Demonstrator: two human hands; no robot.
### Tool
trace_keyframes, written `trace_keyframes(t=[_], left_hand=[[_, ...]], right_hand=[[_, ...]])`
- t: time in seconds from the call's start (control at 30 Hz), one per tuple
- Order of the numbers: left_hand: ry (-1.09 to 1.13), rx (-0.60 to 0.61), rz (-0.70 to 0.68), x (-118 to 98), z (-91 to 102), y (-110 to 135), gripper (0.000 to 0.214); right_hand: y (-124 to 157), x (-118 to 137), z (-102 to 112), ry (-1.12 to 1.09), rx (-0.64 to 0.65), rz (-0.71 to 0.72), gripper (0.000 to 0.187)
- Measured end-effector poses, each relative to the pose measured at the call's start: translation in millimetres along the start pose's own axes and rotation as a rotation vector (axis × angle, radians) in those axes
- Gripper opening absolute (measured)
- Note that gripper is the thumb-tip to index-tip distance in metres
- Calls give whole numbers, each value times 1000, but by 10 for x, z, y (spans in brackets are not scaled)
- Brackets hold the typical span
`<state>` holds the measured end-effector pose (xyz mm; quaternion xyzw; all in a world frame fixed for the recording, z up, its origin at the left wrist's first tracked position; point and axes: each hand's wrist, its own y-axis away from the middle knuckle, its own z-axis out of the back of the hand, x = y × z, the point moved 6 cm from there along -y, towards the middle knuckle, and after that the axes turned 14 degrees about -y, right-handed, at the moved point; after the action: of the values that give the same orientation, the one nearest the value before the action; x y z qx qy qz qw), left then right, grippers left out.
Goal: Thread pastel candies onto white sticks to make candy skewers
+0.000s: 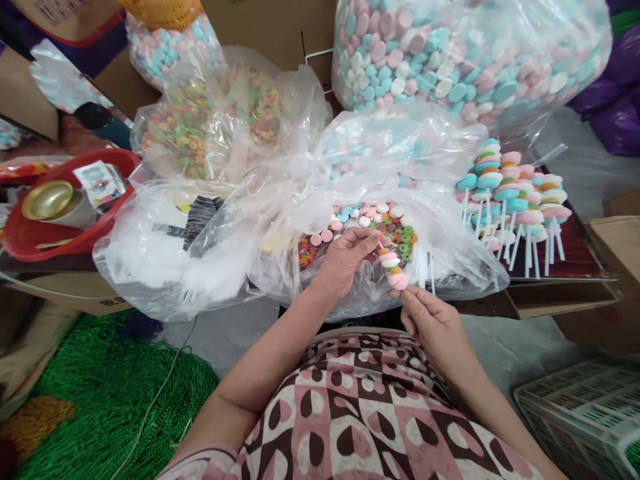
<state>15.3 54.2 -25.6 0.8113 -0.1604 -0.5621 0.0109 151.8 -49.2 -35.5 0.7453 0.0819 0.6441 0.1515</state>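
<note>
Between my hands is a candy skewer, tilted, threaded with pink, white, orange and green pieces. My right hand pinches its lower end, just under a pink piece. At the top end, the fingers of my left hand are closed on a small pink candy at the tip. Just beyond my hands, a pile of green candy rings lies on the clear plastic with white and pink marshmallow pieces. Dark red rings lie left of my left hand. White sticks rest right of the pile.
Several finished candy skewers stand at the right. Large bags of marshmallows and candy rings sit behind. A red basin is at the left, green cord on the floor, a plastic crate at lower right.
</note>
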Motion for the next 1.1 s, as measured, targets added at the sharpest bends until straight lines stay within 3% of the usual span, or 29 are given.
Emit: trace_keyframes(t=[0.33, 0.5, 0.63, 0.8, 0.97, 1.03, 1.1], left_hand=[[-171, -98, -136, -70, -20, 84, 26], [4, 55, 60, 10, -85, 103, 26], [-98, 106, 10, -12, -165, 185, 23], [-443, 58, -135, -120, -143, 232, 23], [-1131, -265, -332, -437, 331, 104, 26], [-1461, -308, -337, -511, 469, 23, 25], [-1671, -275, -323, -522, 532, -43, 25]], right_hand=[[42, -23, -49, -121, -27, -75, 34], [-11, -109, -4, -142, -40, -48, 33], [-59, -163, -7, -215, -45, -76, 33], [-63, -86, -37, -348, -73, -103, 26], [-51, -32, -2, -417, -94, -42, 25], [-46, -47, 4, -413, -97, -45, 24], [-40, -54, 6, -411, -104, -46, 25]])
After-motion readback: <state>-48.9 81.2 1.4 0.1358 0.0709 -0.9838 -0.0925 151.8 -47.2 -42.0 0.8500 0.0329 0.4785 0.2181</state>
